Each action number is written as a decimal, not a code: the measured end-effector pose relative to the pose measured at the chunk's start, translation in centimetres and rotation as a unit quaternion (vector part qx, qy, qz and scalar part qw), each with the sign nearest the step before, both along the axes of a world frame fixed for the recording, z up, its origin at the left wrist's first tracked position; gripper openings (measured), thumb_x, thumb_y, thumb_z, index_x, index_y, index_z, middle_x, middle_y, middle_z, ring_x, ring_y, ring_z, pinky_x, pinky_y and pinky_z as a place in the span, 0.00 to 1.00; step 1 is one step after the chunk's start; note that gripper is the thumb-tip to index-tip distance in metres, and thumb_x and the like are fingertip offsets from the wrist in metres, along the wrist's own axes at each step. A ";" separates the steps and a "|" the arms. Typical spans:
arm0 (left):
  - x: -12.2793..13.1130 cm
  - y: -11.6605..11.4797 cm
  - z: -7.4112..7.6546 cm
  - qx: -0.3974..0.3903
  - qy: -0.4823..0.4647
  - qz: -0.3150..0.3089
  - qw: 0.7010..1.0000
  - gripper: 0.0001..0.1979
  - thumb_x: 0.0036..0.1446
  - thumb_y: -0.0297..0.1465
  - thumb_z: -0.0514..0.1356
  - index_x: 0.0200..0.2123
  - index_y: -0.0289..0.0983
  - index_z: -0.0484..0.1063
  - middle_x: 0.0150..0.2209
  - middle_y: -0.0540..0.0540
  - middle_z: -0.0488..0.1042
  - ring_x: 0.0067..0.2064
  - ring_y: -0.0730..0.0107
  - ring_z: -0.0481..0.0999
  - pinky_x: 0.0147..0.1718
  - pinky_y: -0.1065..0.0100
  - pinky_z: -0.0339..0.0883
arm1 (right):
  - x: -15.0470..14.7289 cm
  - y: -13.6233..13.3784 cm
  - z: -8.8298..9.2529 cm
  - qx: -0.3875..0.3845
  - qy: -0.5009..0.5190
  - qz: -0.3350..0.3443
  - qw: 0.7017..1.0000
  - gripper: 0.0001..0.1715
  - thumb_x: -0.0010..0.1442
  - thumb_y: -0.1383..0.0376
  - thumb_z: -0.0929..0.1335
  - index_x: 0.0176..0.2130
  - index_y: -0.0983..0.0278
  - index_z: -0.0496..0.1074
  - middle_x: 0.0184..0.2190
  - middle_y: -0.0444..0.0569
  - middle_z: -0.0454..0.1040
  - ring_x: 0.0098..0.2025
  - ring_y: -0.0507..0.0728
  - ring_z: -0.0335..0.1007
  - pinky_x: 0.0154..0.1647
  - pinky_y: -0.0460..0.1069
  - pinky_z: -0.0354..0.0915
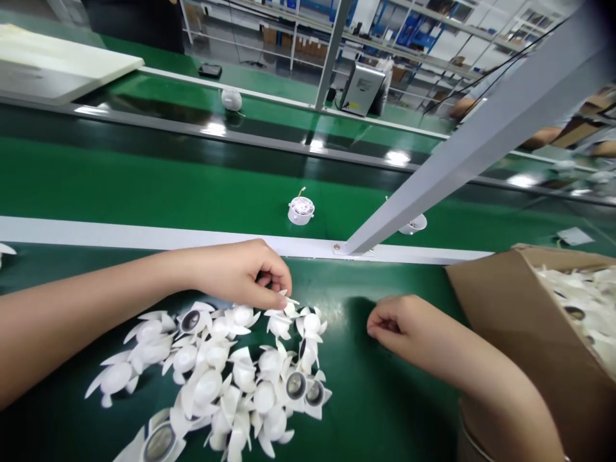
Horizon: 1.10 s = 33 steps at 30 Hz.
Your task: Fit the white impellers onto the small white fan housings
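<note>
My left hand [243, 274] reaches over a loose pile of white plastic finned parts [206, 388], its fingertips pinching a small white piece [289, 300] at the pile's upper edge. Several parts in the pile show a round metal centre [296, 385]. My right hand [392, 323] hangs over the bare green conveyor belt [346, 327], fingers curled, between the pile and a cardboard box [500, 301]. That box is full of more white parts [577, 295]. Nothing shows in my right hand.
A white rail [144, 232] runs across beyond my hands. Past it, a second belt carries a round white housing with a wire [301, 210]. A grey metal post [457, 154] slants across the right. Another person's forearm [541, 136] shows at the far right, with shelving behind.
</note>
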State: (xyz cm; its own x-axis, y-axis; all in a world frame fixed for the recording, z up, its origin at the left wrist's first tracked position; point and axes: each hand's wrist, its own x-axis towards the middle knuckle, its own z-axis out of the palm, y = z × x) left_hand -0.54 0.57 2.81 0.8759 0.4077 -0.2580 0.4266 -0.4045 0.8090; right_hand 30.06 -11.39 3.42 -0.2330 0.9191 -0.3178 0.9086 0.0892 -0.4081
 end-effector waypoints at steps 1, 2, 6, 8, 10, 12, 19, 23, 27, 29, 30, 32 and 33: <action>0.0 0.0 0.0 -0.001 0.003 0.017 1.000 0.12 0.58 0.41 0.62 0.35 0.38 0.78 0.28 0.50 0.76 0.28 0.75 0.71 0.26 0.74 0.62 | -0.2 0.0 -0.1 -0.017 -0.013 0.013 1.000 0.13 0.57 0.68 0.65 0.24 0.59 0.74 0.22 0.41 0.74 0.23 0.50 0.67 0.24 0.46 0.59; 0.0 0.1 -0.1 -0.002 0.004 0.035 0.999 0.12 0.58 0.40 0.62 0.33 0.37 0.78 0.26 0.51 0.75 0.26 0.76 0.70 0.25 0.75 0.61 | -0.5 -0.1 -0.2 -0.036 -0.030 0.025 0.999 0.14 0.58 0.69 0.64 0.25 0.59 0.74 0.24 0.42 0.75 0.25 0.51 0.68 0.26 0.47 0.60; 0.1 0.3 -0.6 0.012 0.002 0.100 0.995 0.17 0.58 0.43 0.62 0.26 0.36 0.76 0.21 0.53 0.70 0.23 0.78 0.67 0.21 0.76 0.57 | -1.8 -0.6 -0.9 0.006 -0.136 0.008 0.991 0.14 0.57 0.71 0.64 0.22 0.61 0.69 0.25 0.46 0.74 0.25 0.54 0.70 0.26 0.49 0.60; 0.1 0.5 -0.9 0.021 0.006 0.122 0.992 0.20 0.58 0.46 0.61 0.23 0.36 0.74 0.19 0.53 0.67 0.21 0.79 0.64 0.19 0.75 0.54 | -2.5 -1.1 -1.3 0.050 -0.183 0.009 0.982 0.14 0.55 0.73 0.63 0.20 0.61 0.67 0.22 0.47 0.71 0.21 0.55 0.68 0.21 0.49 0.56; 0.0 0.9 -1.4 0.027 -0.002 0.144 0.989 0.21 0.58 0.47 0.61 0.24 0.36 0.75 0.19 0.53 0.67 0.21 0.79 0.63 0.19 0.75 0.54 | -3.0 -1.7 -1.5 0.110 -0.204 0.030 0.972 0.15 0.54 0.74 0.63 0.20 0.61 0.66 0.20 0.48 0.70 0.17 0.55 0.66 0.17 0.49 0.54; -0.2 1.5 -1.8 0.037 -0.035 0.147 0.988 0.18 0.58 0.46 0.62 0.29 0.36 0.77 0.21 0.53 0.68 0.22 0.79 0.64 0.20 0.76 0.56 | -3.3 -2.1 -1.6 0.163 -0.213 0.054 0.962 0.16 0.53 0.75 0.62 0.19 0.60 0.67 0.19 0.49 0.69 0.16 0.56 0.66 0.15 0.49 0.54; -1.4 2.9 -2.8 0.040 -0.153 0.063 0.985 0.23 0.52 0.41 0.68 0.49 0.36 0.76 0.32 0.50 0.71 0.23 0.83 0.66 0.23 0.77 0.63 | -3.9 -1.5 -1.2 0.104 -0.243 0.051 0.963 0.14 0.50 0.77 0.64 0.21 0.61 0.70 0.21 0.50 0.73 0.20 0.58 0.72 0.18 0.49 0.60; -1.3 2.7 -2.9 0.086 -0.172 0.028 0.981 0.22 0.52 0.40 0.69 0.49 0.38 0.78 0.35 0.47 0.73 0.24 0.82 0.66 0.24 0.77 0.63 | -3.6 -1.3 -1.0 0.038 -0.242 0.024 0.969 0.16 0.55 0.76 0.62 0.22 0.60 0.70 0.23 0.50 0.74 0.22 0.58 0.74 0.19 0.49 0.57; -1.2 2.7 -3.1 0.110 -0.180 0.020 0.977 0.20 0.53 0.40 0.69 0.47 0.38 0.79 0.33 0.47 0.74 0.24 0.81 0.67 0.25 0.76 0.63 | -3.0 -1.9 -1.5 0.051 -0.230 0.012 0.972 0.17 0.59 0.72 0.60 0.24 0.61 0.71 0.25 0.50 0.74 0.22 0.57 0.72 0.19 0.50 0.56; -1.2 2.8 -3.1 0.117 -0.175 0.017 0.977 0.20 0.53 0.40 0.69 0.48 0.38 0.80 0.32 0.47 0.74 0.24 0.81 0.67 0.26 0.76 0.63 | -2.5 -1.9 -1.7 0.064 -0.216 0.008 0.974 0.18 0.61 0.70 0.59 0.25 0.61 0.73 0.26 0.51 0.75 0.22 0.57 0.72 0.21 0.50 0.57; -1.2 2.8 -3.1 0.119 -0.169 0.018 0.978 0.20 0.53 0.40 0.69 0.48 0.38 0.80 0.32 0.47 0.74 0.25 0.80 0.67 0.26 0.76 0.63 | -2.1 -1.7 -1.8 0.067 -0.200 0.009 0.977 0.19 0.62 0.69 0.59 0.26 0.61 0.73 0.26 0.50 0.75 0.23 0.57 0.71 0.22 0.50 0.58; -1.2 2.9 -3.1 0.120 -0.154 0.019 0.981 0.19 0.54 0.41 0.68 0.48 0.39 0.80 0.33 0.47 0.74 0.27 0.79 0.69 0.28 0.76 0.63 | -1.3 -1.3 -1.9 0.070 -0.138 0.012 0.988 0.17 0.61 0.68 0.61 0.26 0.60 0.75 0.26 0.48 0.76 0.24 0.55 0.71 0.25 0.49 0.61; -1.2 2.9 -3.1 0.119 -0.148 0.018 0.982 0.19 0.54 0.41 0.67 0.48 0.39 0.80 0.33 0.47 0.74 0.28 0.78 0.70 0.28 0.76 0.63 | -0.9 -1.0 -1.8 0.079 -0.098 0.006 0.992 0.15 0.59 0.66 0.64 0.25 0.59 0.75 0.24 0.46 0.76 0.24 0.54 0.70 0.25 0.48 0.62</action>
